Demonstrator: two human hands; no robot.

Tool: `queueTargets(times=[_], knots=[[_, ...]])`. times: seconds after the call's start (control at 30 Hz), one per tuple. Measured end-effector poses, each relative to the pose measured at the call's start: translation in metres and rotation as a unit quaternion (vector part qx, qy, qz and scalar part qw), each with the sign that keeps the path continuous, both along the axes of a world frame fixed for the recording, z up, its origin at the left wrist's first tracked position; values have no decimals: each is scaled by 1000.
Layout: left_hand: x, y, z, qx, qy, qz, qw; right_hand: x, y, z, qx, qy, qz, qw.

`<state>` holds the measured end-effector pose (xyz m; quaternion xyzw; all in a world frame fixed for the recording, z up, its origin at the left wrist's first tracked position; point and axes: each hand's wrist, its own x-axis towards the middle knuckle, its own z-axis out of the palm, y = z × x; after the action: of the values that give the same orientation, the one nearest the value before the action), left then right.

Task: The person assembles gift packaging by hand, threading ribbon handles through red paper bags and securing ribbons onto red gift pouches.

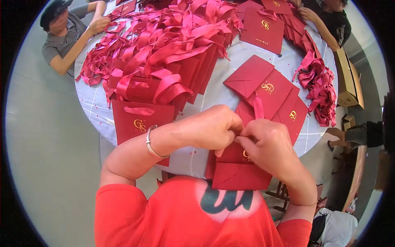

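Note:
My left hand [224,128], with a silver bangle at its wrist, is closed in a pinch. My right hand [266,138] meets it fingertip to fingertip, pinched too. A pink satin ribbon [258,108] sticks up from behind the right hand's fingers. What the left fingertips grip is hidden. Right below both hands lies a dark red paper gift bag [242,177] with gold lettering, its folded bottom toward me. Just beyond, flat red bags [269,88] overlap in a loose pile. Nearest my left forearm is a red bag with a ribbon handle [142,119].
The round table [189,160] has a white cloth. Many ribboned bags [177,53] fill its left and middle. Loose ribbons [319,88] lie heaped at the right edge, near a cardboard box [347,78]. One person [68,37] works at far left, another [329,24] at far right.

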<state>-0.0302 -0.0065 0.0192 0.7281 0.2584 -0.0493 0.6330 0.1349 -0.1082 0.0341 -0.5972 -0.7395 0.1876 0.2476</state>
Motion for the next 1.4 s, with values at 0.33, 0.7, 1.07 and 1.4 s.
queueTargets(times=[0.33,0.7,1.07,1.4], knots=[[-3,-14,0,135,-108,46,984,31,22,16,-278,251,12,927],[-7,-27,9,252,-146,53,955,42,67,12,-514,234,150,812],[-9,-33,17,158,-116,50,979,33,53,2,-486,298,53,820],[-8,-28,22,84,-97,54,990,41,74,0,-274,435,-67,855]])
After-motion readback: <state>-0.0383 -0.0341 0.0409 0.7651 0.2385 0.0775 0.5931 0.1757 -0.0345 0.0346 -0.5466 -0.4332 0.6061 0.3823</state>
